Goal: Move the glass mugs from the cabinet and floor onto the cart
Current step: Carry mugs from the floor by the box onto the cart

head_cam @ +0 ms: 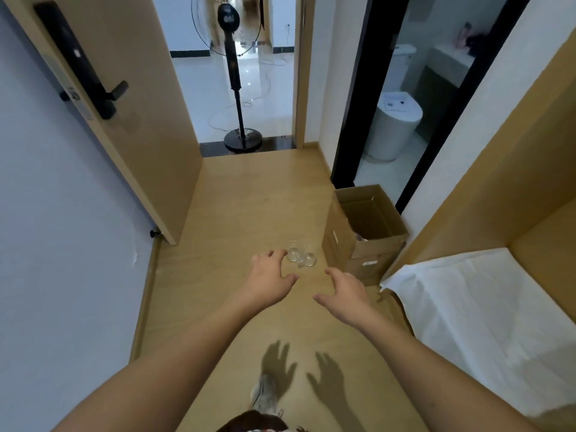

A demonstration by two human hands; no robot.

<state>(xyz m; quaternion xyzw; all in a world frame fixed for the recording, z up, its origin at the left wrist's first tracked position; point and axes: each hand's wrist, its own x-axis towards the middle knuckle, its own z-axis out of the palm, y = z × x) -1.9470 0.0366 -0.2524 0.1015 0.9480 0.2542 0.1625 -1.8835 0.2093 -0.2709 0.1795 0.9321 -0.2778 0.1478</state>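
Observation:
Two clear glass mugs [301, 255] stand side by side on the wooden floor [243, 213], just left of a cardboard box. My left hand [270, 273] hovers above the floor with its fingers spread, its fingertips close to the left mug. My right hand [344, 293] is stretched out lower right of the mugs, fingers also spread, holding nothing. Both hands cast shadows on the floor nearer to me. No cart and no cabinet shelf with mugs is in view.
An open cardboard box [366, 232] stands right of the mugs. A wooden cabinet niche with white paper [486, 310] fills the right side. An open door [118, 113] lies left, a standing fan [238, 88] in the doorway ahead, a bathroom [402, 120] to the right.

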